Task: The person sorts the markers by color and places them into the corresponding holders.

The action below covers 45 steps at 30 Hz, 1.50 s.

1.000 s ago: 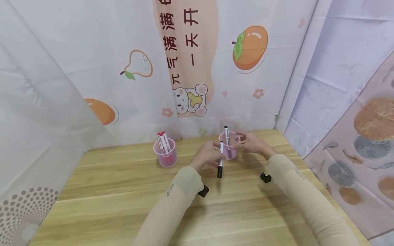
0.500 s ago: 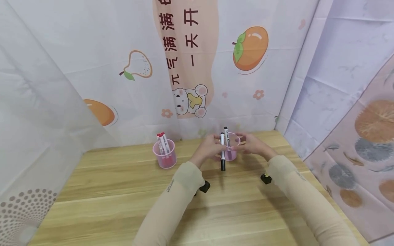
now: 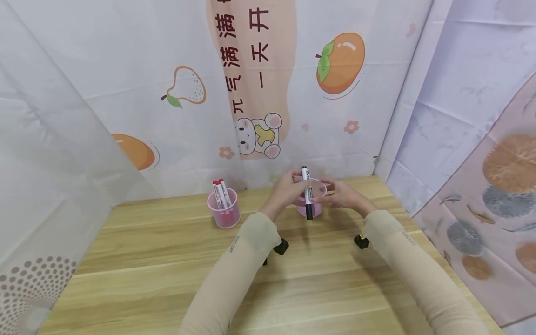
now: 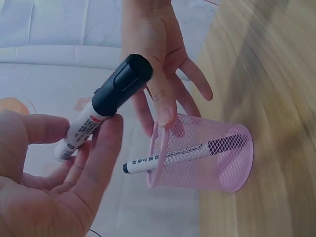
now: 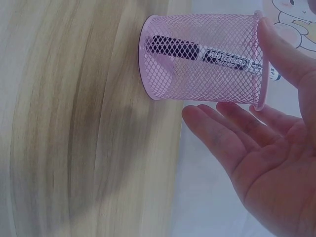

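My left hand [image 3: 288,190] pinches a whiteboard marker [image 3: 307,191] between thumb and fingers, its black cap [image 4: 122,85] pointing down in the head view. The marker is just in front of a pink mesh pen cup [image 5: 163,81] that stands upright on the table. Inside that cup leans another black marker [image 4: 140,166], cap end down. My right hand [image 3: 342,195] holds the cup at its rim, thumb [image 5: 274,44] against the rim and fingers around the side. In the head view the left hand's marker hides the one in the cup.
To the left stands a second pink mesh cup [image 3: 226,218] with red-ended markers [image 3: 221,194] in it. A printed curtain [image 3: 188,139] hangs behind the wooden table [image 3: 167,274]. Black wrist-worn pieces show below both sleeves.
The left hand has moved up and slightly right with its marker, from beside the pen cup to in front of its opening. The right hand stays at the cup.
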Each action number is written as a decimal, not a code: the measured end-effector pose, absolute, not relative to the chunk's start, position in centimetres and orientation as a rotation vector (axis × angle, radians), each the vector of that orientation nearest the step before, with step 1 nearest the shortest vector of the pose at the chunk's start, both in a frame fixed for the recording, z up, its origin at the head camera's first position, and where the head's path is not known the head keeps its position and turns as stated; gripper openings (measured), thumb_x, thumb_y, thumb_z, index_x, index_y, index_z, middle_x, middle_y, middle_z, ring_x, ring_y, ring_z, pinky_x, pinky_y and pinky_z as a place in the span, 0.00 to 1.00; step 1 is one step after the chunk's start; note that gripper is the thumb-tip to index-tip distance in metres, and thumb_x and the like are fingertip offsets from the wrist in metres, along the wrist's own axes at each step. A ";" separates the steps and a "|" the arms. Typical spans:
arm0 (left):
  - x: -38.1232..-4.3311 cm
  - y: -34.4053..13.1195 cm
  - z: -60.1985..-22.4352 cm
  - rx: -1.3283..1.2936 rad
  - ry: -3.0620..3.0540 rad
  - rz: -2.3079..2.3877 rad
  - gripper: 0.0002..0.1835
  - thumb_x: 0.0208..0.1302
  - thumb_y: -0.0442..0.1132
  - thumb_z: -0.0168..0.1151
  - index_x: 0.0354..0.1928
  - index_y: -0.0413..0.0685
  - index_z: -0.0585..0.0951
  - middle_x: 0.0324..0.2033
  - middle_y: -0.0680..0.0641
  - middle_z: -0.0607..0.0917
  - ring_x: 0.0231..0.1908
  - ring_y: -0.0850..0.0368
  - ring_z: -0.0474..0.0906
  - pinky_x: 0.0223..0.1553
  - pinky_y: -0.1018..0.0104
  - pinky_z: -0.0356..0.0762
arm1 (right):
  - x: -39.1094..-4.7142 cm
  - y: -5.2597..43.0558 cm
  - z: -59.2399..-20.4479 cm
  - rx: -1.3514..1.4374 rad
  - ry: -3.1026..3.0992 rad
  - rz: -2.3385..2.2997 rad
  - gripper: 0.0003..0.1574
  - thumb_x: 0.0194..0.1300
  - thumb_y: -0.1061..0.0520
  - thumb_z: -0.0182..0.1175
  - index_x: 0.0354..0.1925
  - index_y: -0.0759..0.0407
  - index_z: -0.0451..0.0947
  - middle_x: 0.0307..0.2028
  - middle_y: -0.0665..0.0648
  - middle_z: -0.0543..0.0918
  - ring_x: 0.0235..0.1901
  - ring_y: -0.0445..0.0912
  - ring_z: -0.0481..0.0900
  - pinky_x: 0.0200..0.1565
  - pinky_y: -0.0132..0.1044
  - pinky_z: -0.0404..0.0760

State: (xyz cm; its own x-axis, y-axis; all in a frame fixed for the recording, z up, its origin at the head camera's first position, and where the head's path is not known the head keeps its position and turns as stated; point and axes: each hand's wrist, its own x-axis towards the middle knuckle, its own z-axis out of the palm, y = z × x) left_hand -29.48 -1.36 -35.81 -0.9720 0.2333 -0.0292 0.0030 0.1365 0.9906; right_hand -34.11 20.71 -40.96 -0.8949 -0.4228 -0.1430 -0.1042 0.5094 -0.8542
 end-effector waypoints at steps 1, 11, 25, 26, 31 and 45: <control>-29.6 -1.4 -35.7 0.244 2.218 1.958 0.24 0.70 0.40 0.62 0.64 0.41 0.72 0.49 0.34 0.83 0.34 0.47 0.85 0.31 0.57 0.89 | -34.1 20.7 -40.9 -0.444 2.425 -1.335 0.60 0.62 0.48 0.73 0.78 0.66 0.50 0.67 0.77 0.67 0.62 0.67 0.72 0.51 0.57 0.84; -30.1 -1.8 -35.7 0.238 2.207 2.012 0.24 0.71 0.38 0.57 0.66 0.43 0.70 0.52 0.34 0.81 0.36 0.47 0.83 0.34 0.58 0.88 | -33.3 20.0 -39.9 -0.447 2.407 -1.331 0.54 0.67 0.57 0.69 0.76 0.73 0.48 0.67 0.81 0.65 0.63 0.71 0.70 0.50 0.58 0.84; -31.1 -1.6 -36.0 0.172 2.241 2.087 0.22 0.74 0.40 0.54 0.66 0.48 0.66 0.50 0.43 0.79 0.37 0.50 0.81 0.35 0.58 0.88 | -34.0 20.3 -40.7 -0.438 2.441 -1.309 0.58 0.64 0.51 0.72 0.78 0.68 0.49 0.67 0.78 0.66 0.64 0.68 0.71 0.51 0.58 0.84; -31.1 -1.6 -36.0 0.179 2.243 2.092 0.22 0.74 0.41 0.53 0.66 0.49 0.66 0.51 0.42 0.79 0.37 0.50 0.80 0.35 0.58 0.88 | -34.0 20.3 -40.7 -0.436 2.441 -1.311 0.58 0.64 0.51 0.72 0.78 0.68 0.49 0.67 0.78 0.66 0.64 0.68 0.70 0.51 0.58 0.83; -31.3 -1.6 -36.0 0.219 2.235 2.146 0.21 0.75 0.41 0.51 0.66 0.48 0.65 0.55 0.36 0.77 0.38 0.50 0.80 0.37 0.58 0.88 | -34.0 20.3 -40.7 -0.433 2.448 -1.309 0.59 0.64 0.51 0.72 0.78 0.68 0.50 0.67 0.78 0.66 0.65 0.67 0.69 0.51 0.58 0.84; -32.1 -1.5 -36.0 0.207 2.295 2.270 0.16 0.75 0.41 0.49 0.60 0.46 0.67 0.46 0.43 0.77 0.38 0.52 0.78 0.40 0.58 0.88 | -33.9 20.2 -40.7 -0.424 2.467 -1.303 0.59 0.63 0.51 0.73 0.77 0.68 0.50 0.67 0.77 0.68 0.64 0.67 0.71 0.50 0.57 0.84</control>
